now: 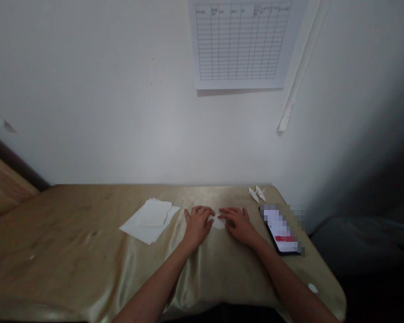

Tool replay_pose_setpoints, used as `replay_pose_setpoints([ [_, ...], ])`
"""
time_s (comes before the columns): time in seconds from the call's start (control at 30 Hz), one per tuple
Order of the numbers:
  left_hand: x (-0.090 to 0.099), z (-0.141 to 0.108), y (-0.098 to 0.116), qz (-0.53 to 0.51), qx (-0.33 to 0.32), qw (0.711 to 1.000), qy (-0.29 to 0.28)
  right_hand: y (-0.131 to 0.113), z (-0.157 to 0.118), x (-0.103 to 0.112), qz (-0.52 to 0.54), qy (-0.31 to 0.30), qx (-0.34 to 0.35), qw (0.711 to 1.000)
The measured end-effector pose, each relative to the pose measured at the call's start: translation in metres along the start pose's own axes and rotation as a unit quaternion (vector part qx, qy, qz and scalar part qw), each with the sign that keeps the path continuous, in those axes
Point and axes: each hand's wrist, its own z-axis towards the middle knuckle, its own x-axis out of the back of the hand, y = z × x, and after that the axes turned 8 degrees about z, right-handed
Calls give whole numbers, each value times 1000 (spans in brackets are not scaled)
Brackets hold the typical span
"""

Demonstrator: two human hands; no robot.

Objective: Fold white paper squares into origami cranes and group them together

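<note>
A small piece of white paper (218,223) lies on the gold cloth between my two hands. My left hand (199,222) has its thumb and index finger at the paper's left edge, with the outermost finger spread away to the left. From the other side, my right hand (238,223) holds the right edge with curved fingers and thumb. The fingertips partly cover the paper, so its exact folds cannot be made out. Left of my hands is a stack of white paper sheets (150,220), the top one with a torn edge.
Two folded white paper cranes (256,194) sit near the back right corner. A phone (281,231) with a lit, partly blurred screen lies right of my right hand. The gold tablecloth (70,251) wrinkles at the front. A wall with a printed chart (239,49) stands behind.
</note>
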Motion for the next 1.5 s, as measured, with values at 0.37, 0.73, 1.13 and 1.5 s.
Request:
replay_pose_setpoints([
  [0.37,3,-1,2,-5,-23,1000,1,2,0,1,12,33,6,999],
  [0.73,3,0,4,-4,-19,1000,-1,14,8,-6,-2,79,27,997],
  [1.13,3,1,5,-14,-9,1000,-9,9,6,-6,-10,84,18,996],
  [1.5,-2,6,-8,-52,-16,998,-12,8,4,-3,-7,79,29,996],
])
